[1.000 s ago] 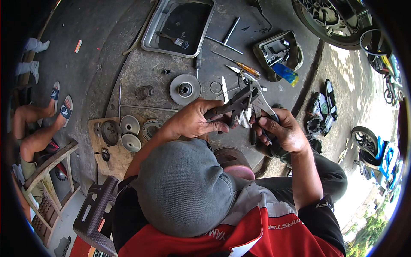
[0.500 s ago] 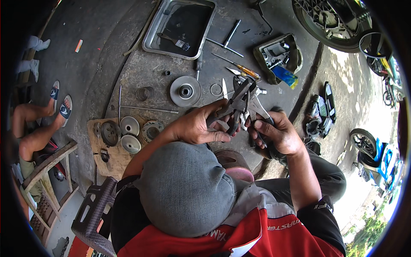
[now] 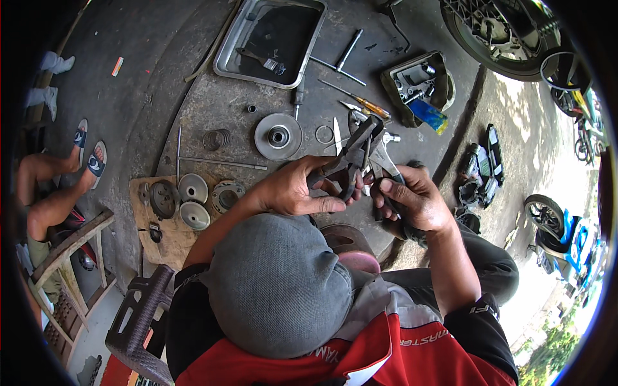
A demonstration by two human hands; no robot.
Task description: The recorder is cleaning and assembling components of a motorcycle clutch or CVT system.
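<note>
My left hand [image 3: 297, 192] is closed around a dark-jawed hand tool [image 3: 362, 140] that looks like pliers, its thumb pointing right. My right hand [image 3: 417, 204] grips silver pliers [image 3: 382, 161] with dark handles. The jaws of the two tools cross or overlap in front of my chest; whether they touch, and whether a small part sits between them, I cannot make out. Just beyond them on the ground lie a screwdriver [image 3: 370, 105] with an amber handle, a thin ring [image 3: 324, 134] and a pale blade-like piece [image 3: 337, 136]. A round metal pulley [image 3: 278, 145] rests left of these.
A metal tray [image 3: 222, 64] with a brush stands at the far side, beside a T-handle wrench [image 3: 347, 56]. Farther right is a bin of sockets [image 3: 393, 83]. Cardboard [image 3: 170, 241] with round parts lies at left. A motorcycle wheel [image 3: 463, 42] stands far right; another person's legs [image 3: 55, 174] are at left.
Both hands stay nearly in place. The dark tool's jaws have tilted slightly and shifted a little lower, and the silver pliers have moved a little left with my right hand.
</note>
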